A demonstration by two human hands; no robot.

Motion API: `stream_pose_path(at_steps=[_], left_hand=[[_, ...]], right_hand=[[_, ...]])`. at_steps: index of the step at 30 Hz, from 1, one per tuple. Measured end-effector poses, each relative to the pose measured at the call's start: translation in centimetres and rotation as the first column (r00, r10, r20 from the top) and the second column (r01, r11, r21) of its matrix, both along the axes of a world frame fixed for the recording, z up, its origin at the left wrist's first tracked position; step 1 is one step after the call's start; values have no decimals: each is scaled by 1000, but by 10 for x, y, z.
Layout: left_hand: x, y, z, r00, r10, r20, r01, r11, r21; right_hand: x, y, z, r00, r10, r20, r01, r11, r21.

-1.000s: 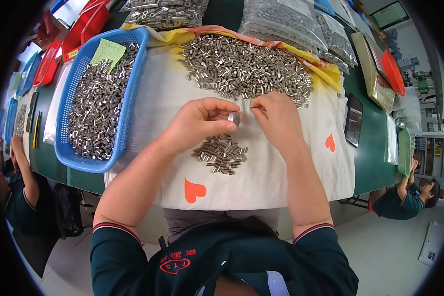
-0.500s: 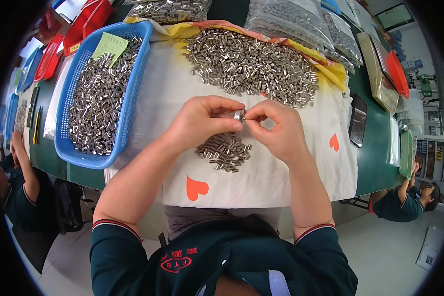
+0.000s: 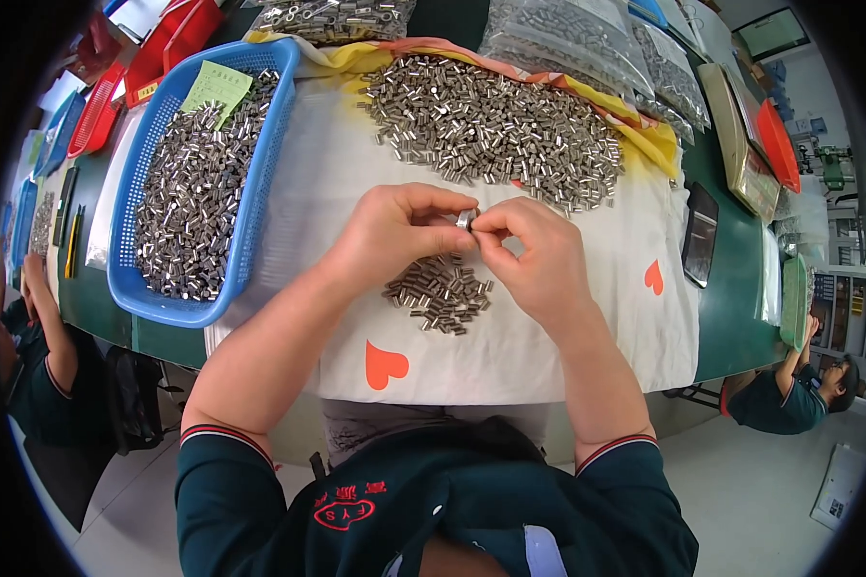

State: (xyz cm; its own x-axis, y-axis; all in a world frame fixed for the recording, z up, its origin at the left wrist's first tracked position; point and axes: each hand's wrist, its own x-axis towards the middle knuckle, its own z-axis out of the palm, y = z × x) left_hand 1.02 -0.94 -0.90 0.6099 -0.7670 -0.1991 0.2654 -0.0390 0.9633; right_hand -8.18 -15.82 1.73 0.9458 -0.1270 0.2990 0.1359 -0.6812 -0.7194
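Observation:
My left hand [image 3: 402, 229] pinches a small round silver metal piece [image 3: 466, 220] between thumb and fingers. From the other side, my right hand [image 3: 539, 248] closes its thumb and forefinger at that piece; whatever lies between these fingertips is too small to make out. Just below my hands, a small pile of short metal cylinders [image 3: 441, 296] rests on a white cloth [image 3: 510, 356] printed with orange hearts. A much larger heap of the same kind of cylinders [image 3: 491, 120] spreads over the far part of the cloth.
On the left stands a blue plastic basket [image 3: 277, 125] full of metal cylinders, with a green paper slip [image 3: 216, 88]. Clear bags of metal parts [image 3: 568, 43] lie at the back. A dark phone [image 3: 700, 234] sits on the right. Two other people work at either side.
My right fingertips have moved slightly left and up, closer against the round metal piece. My left hand keeps its grip, almost still.

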Motion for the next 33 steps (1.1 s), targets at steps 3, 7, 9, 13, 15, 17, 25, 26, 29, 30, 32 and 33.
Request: stream_pose_path(at_steps=[3,7,9,13,15,17,25,26,29,30,32,33], left_hand=[[1,-1,1,999,-9,-32,8,999,-46],[1,1,4,995,-103,-7,103,994,25],[1,4,4,985,-170,-14,170,983,74],[-4,3,13,956,-278,91,270,958,97],[-3,3,9,961,-264,80,258,963,80],[-2,3,5,966,-251,69,246,967,65],[0,2,3,980,-189,-65,188,982,-16],[0,2,3,980,-189,-64,188,982,-16],[1,1,2,989,-141,-50,138,989,-57],[2,1,3,991,-122,-59,120,992,-50],[3,0,5,993,-101,-69,98,994,-42],[3,0,5,991,-81,-106,74,995,-66]], right_hand=[[-1,-9,4,996,31,-84,-19,991,134],[1,-11,9,957,62,-285,20,961,274],[1,-22,9,965,26,-259,44,965,258],[4,-48,3,956,-199,-218,228,966,119],[6,-48,-2,937,-277,-214,247,957,-154],[11,-47,-11,939,-299,-171,246,929,-277],[15,-38,-19,963,-251,-100,192,895,-402],[16,-38,-19,962,-257,-95,196,889,-414],[15,-40,-18,962,-259,-87,193,871,-451],[16,-39,-16,965,-248,-82,181,861,-475],[11,-30,-8,973,-203,-112,170,953,-252],[8,-24,-2,979,-152,-134,152,988,-15]])
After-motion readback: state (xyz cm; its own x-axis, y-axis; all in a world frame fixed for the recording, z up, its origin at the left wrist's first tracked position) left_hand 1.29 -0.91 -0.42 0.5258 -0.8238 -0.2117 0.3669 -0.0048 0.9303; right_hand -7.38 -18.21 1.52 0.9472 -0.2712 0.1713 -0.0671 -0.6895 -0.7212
